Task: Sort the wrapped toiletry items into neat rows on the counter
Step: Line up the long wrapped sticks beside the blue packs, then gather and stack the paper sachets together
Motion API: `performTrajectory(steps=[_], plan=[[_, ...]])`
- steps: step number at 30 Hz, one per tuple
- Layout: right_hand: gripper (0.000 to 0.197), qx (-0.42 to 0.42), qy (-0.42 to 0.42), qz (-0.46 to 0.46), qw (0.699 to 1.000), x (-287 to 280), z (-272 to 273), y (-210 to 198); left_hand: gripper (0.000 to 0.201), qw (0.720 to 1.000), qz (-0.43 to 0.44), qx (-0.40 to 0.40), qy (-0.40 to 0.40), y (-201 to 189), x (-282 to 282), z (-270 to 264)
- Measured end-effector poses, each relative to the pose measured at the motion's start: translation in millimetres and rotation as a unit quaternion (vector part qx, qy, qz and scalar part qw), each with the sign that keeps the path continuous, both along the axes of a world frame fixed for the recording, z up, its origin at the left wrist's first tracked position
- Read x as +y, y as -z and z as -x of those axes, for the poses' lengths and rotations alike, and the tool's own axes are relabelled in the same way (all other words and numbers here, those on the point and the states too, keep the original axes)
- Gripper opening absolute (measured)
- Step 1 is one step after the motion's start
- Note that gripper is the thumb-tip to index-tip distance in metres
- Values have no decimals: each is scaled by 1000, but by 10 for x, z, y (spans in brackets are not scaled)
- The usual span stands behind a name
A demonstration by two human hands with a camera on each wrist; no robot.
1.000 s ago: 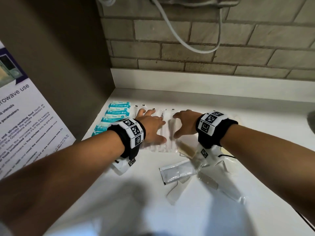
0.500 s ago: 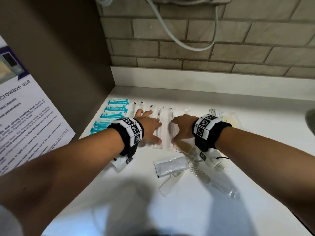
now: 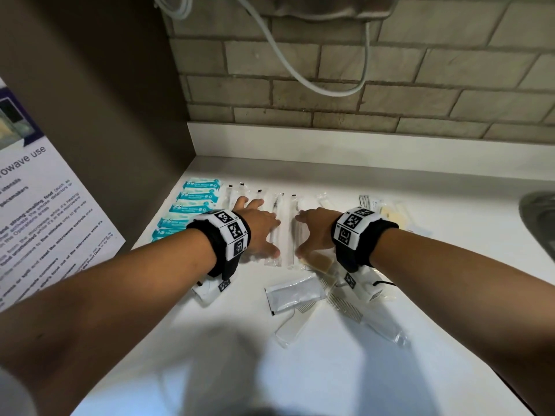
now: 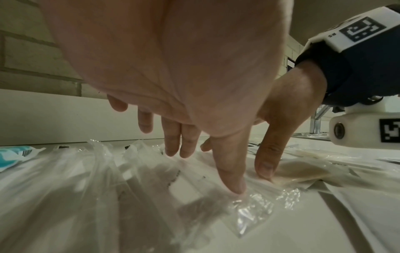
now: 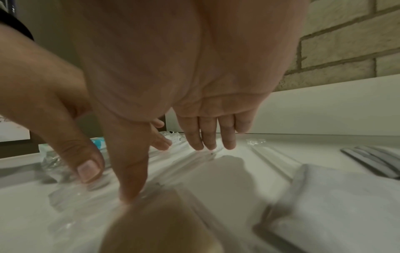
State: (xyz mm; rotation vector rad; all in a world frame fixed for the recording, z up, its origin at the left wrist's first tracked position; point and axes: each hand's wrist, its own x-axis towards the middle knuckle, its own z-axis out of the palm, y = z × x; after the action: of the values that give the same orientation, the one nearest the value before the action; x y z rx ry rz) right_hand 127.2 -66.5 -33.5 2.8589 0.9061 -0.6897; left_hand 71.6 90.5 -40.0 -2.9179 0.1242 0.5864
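Light is dim and warm, falling from above and behind the person: soft, wide shadows of the arms spread over the white counter toward 6 o'clock in the head view. That view bends at its edges, the brick wall courses bowing near 12 o'clock. Both wrist views are darker and grainy; the palm of the left hand and of the right hand loom soft and unfocused, and the clear wrappers show small glints at 5 o'clock, smeared with blur elsewhere.

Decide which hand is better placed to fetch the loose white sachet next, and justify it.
Right. The right hand lies nearer the white sachet, which sits just below its wrist; the left hand rests farther off on the clear packets.
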Motion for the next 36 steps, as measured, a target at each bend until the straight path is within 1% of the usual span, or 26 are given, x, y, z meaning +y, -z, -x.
performTrajectory(steps=[8,15,19,20,22,24,26,28,31,34,36], plan=[[89,6,0,-6,1000,-16,26,-16,75,1000,17,-9,-4,38,-9,-3],[92,15,-2,-28,999,-41,25,6,76,1000,28,-8,-6,57,22,14],[95,20,6,-66,998,-128,14,-30,74,998,53,-45,-1,-7,-1,-23],[92,12,11,-76,997,-177,0,-62,71,996,65,-62,4,-41,-14,-43],[74,-10,30,-88,996,-346,-71,-157,63,992,88,-91,19,-131,-90,-123],[57,-34,52,-88,994,-536,-160,-260,52,989,104,-101,27,-221,-183,-224],[48,-51,89,-87,991,-776,-289,-343,46,988,112,-97,34,-291,-358,-365],[44,-58,115,-73,989,-976,-419,-375,42,988,123,-83,46,-321,-538,-510],[46,-49,148,-41,987,-1248,-592,-372,41,986,141,-63,67,-346,-847,-852],[61,-26,160,-21,987,-1427,-682,-279,45,985,153,-42,72,-327,-1121,-1230],[72,-4,155,-33,987,-1507,-719,-198,48,984,160,-34,73,-297,-1295,-1454]])
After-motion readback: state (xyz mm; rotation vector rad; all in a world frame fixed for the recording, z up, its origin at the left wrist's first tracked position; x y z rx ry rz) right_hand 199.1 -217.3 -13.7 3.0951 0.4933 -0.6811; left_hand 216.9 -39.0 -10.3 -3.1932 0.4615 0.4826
